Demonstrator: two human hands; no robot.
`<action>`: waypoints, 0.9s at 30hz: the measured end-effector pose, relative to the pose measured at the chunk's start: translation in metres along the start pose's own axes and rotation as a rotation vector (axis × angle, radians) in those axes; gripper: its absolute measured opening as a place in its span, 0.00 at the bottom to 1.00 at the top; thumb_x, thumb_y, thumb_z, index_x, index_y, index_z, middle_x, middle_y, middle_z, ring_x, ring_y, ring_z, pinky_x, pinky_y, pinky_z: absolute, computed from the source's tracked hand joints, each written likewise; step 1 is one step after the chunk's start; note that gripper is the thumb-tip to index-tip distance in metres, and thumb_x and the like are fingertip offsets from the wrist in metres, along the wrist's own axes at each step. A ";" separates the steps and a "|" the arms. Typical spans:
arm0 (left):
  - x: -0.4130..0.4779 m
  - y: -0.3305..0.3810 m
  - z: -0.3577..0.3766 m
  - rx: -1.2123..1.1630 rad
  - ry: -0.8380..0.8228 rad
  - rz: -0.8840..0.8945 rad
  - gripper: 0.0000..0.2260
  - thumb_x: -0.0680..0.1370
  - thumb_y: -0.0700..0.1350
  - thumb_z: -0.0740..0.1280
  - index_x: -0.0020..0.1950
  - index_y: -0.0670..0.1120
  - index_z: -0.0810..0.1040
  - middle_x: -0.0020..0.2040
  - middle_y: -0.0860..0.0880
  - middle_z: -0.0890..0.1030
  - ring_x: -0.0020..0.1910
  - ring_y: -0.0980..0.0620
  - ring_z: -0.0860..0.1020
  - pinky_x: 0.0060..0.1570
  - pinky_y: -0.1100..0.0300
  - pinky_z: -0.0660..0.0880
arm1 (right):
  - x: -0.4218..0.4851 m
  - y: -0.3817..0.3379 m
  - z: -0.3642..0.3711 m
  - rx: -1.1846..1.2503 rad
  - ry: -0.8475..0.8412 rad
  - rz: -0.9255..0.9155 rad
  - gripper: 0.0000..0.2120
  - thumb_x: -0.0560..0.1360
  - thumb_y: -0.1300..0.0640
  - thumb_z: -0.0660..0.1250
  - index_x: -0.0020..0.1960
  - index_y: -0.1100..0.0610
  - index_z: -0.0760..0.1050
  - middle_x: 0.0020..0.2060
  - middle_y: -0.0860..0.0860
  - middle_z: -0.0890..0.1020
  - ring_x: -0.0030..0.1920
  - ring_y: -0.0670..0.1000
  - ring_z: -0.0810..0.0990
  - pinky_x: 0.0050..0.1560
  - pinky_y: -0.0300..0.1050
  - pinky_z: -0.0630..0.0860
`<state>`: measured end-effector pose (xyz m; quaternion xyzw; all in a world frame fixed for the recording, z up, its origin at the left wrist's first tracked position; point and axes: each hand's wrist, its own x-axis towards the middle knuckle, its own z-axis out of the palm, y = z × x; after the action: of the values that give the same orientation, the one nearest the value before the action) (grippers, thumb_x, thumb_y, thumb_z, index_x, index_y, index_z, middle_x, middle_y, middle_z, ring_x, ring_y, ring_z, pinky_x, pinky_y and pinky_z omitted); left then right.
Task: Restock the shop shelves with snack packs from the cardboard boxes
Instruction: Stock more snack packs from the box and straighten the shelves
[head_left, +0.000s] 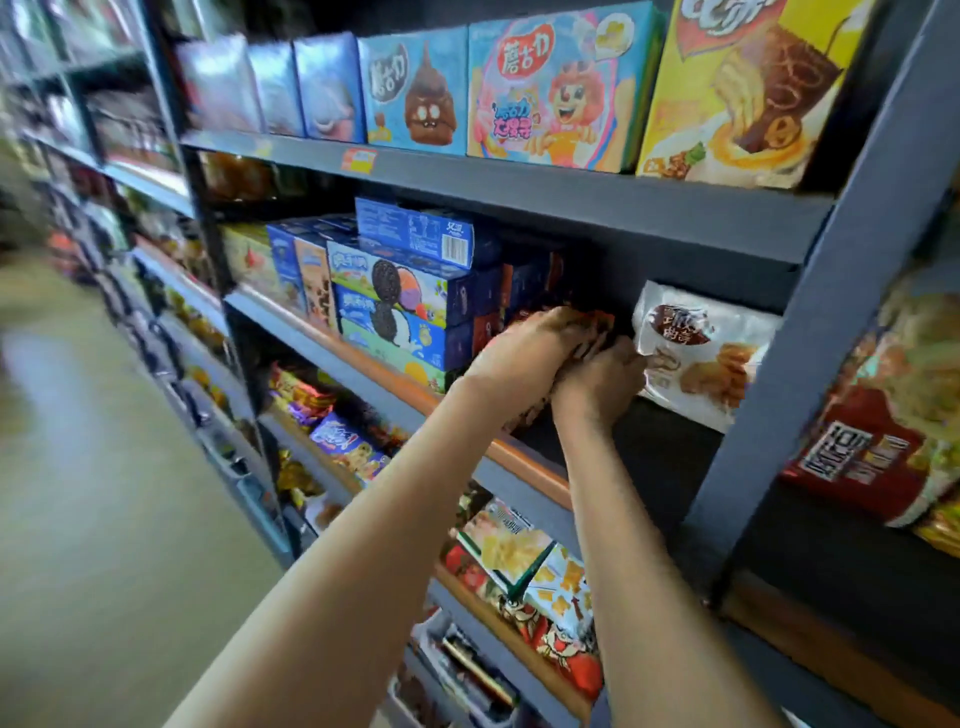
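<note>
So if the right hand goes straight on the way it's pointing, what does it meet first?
Most likely the white foil snack bag with the brown label: the right hand points up and inward, fingertips at the bag's left edge. Depth is unclear; it might slip past beside it.

Where I stand in the shop.
I face dark grey metal shelves (571, 192) with brownish edge strips (384, 376); left of the shelves a pale, glossy floor (104, 493) runs off into blur, catching soft light.
</note>
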<state>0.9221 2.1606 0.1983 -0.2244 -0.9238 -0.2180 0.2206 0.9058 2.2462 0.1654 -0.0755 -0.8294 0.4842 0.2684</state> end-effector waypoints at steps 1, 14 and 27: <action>-0.019 -0.003 -0.006 -0.002 0.068 -0.040 0.20 0.77 0.45 0.54 0.66 0.42 0.76 0.65 0.42 0.75 0.65 0.43 0.73 0.64 0.51 0.70 | -0.014 -0.007 0.001 0.072 0.011 -0.074 0.23 0.75 0.60 0.64 0.68 0.65 0.67 0.65 0.65 0.69 0.63 0.64 0.69 0.63 0.54 0.66; -0.421 -0.072 0.007 -0.057 0.280 -1.315 0.15 0.79 0.38 0.61 0.64 0.43 0.76 0.60 0.43 0.79 0.56 0.44 0.78 0.57 0.59 0.70 | -0.319 0.025 0.119 0.148 -0.824 -0.514 0.20 0.68 0.65 0.65 0.60 0.69 0.73 0.52 0.66 0.77 0.55 0.67 0.75 0.57 0.52 0.65; -0.760 -0.060 0.140 -0.243 0.173 -2.131 0.17 0.80 0.42 0.60 0.69 0.44 0.69 0.64 0.44 0.76 0.63 0.44 0.74 0.59 0.54 0.71 | -0.561 0.227 0.233 -0.590 -1.663 -0.511 0.26 0.77 0.62 0.62 0.73 0.60 0.60 0.69 0.58 0.66 0.71 0.58 0.61 0.71 0.49 0.56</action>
<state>1.4577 1.9406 -0.3178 0.6919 -0.5972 -0.4036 -0.0421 1.2283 1.9706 -0.3252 0.4175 -0.8367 0.0771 -0.3460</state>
